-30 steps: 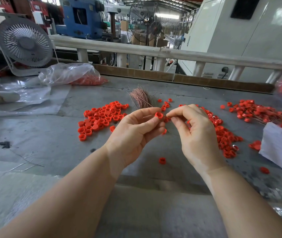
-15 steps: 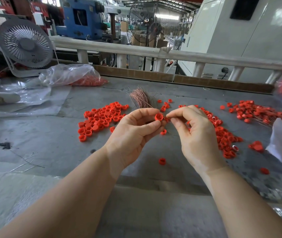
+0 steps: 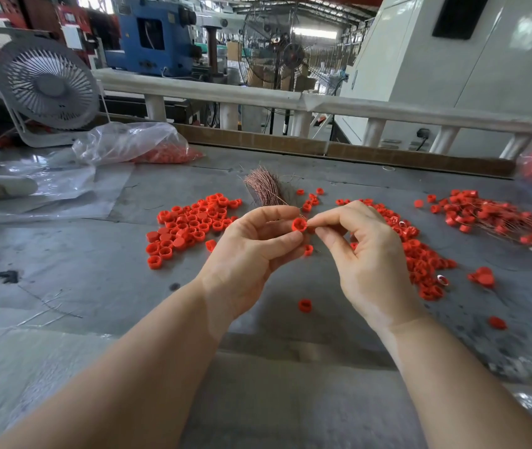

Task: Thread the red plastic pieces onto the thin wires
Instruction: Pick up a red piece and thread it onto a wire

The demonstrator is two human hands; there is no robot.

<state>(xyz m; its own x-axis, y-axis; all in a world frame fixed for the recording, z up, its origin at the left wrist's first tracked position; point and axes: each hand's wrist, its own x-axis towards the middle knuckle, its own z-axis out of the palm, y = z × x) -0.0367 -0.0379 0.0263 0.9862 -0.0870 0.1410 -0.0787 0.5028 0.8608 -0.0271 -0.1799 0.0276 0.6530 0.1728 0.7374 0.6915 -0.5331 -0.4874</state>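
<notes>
A grey, scuffed bench (image 3: 96,270) is carrying loose heaps of small red plastic ring pieces (image 3: 190,226), a bundle of thin copper-coloured wires (image 3: 266,186) lying toward its far edge, a clear plastic bag of red pieces (image 3: 135,142) and a white desk fan (image 3: 46,84) sitting near the far left corner.

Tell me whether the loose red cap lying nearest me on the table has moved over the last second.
No. The loose red cap lies at the same spot on the table, below the gap between both hands, as before.
</notes>
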